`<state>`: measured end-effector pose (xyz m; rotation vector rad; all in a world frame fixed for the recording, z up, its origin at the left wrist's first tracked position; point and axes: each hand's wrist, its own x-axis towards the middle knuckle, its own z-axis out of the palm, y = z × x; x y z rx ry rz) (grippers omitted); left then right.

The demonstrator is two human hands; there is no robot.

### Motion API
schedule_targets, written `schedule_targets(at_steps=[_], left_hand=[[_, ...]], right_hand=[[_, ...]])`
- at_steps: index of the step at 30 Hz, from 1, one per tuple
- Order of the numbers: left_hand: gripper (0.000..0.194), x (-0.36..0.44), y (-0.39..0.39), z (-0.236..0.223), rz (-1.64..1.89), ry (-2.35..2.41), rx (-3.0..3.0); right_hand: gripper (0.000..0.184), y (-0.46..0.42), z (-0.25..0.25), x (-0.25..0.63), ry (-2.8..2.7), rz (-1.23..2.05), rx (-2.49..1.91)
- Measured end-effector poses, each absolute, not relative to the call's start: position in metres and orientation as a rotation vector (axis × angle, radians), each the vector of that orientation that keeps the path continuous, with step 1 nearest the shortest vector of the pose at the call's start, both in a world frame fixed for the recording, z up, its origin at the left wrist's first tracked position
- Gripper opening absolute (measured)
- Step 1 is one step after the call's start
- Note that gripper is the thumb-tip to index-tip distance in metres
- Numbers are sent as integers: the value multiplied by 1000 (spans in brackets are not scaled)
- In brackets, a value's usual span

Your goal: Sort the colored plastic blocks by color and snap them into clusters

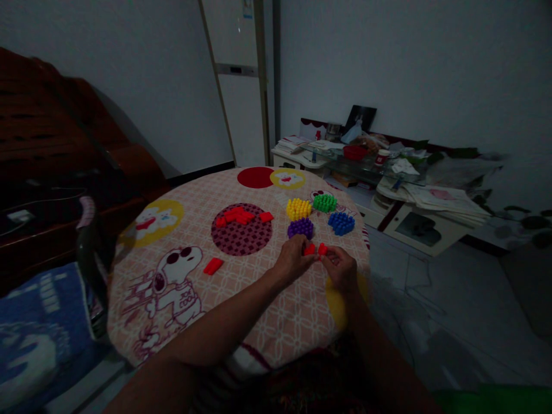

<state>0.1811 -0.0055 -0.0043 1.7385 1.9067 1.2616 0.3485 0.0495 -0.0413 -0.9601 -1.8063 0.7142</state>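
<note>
My left hand (293,259) pinches a small red plastic block (309,249) near the right side of the round table. Close beside it, my right hand (340,267) has its fingers closed on another red block (322,249). The two blocks are almost end to end; whether they touch I cannot tell. Just beyond my hands sit clusters of knobbed pieces: purple (301,229), yellow (298,209), green (325,203) and blue (341,223). A pile of red blocks (237,215) lies at the table's middle, with one red block (213,265) nearer me on the left.
A patterned cloth (259,299) with cartoon dogs covers the table (172,310). On the left are a wooden bench (73,121) and a chair (92,253). A cluttered glass-topped cabinet (375,178) stands behind on the right, and a tall white unit (241,109) at the back.
</note>
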Motion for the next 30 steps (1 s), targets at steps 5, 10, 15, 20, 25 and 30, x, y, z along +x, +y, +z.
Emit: schedule_targets(at_steps=[5, 10, 15, 20, 25, 30], left_hand=[[18, 182, -6, -5, 1216, 1850, 1759], [18, 182, -9, 5, 1301, 1847, 1873], [25, 182, -11, 11, 1304, 1786, 1906], [19, 181, -10, 7, 1221, 1713, 1748], [39, 181, -5, -7, 1211, 1635, 1683], [37, 183, 0, -17, 1239, 1574, 1660]], right_hand=[[23, 49, -40, 348, -1789, 756, -973], [23, 48, -38, 348, -1768, 745, -991], [24, 47, -37, 348, -1779, 754, -987], [22, 47, -36, 348, -1793, 750, -985], [22, 47, -35, 348, -1803, 735, -999], [24, 49, -36, 348, -1812, 740, -988]])
